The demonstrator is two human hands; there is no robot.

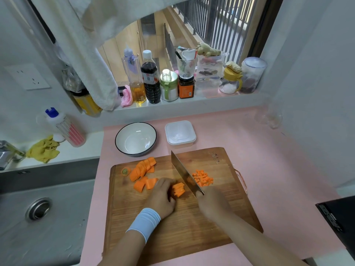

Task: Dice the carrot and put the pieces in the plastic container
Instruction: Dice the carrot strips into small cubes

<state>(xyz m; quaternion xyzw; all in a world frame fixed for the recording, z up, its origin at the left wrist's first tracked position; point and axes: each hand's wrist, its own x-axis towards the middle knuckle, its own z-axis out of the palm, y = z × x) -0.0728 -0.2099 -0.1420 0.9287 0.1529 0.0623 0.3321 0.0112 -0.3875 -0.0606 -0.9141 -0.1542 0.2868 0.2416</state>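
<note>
Behind my wooden cutting board (172, 217) on the pink counter (259, 150) stand a white square plastic container (180, 134) and a black-rimmed white bowl (135, 139). My left hand (161, 196) pins orange carrot strips (178, 190); my right hand (211, 202) grips the steel cleaver (184, 173).

orange carrot strips (178, 189) on board, dice (202, 177) beside; lidded plastic container (180, 133) behind.
</note>
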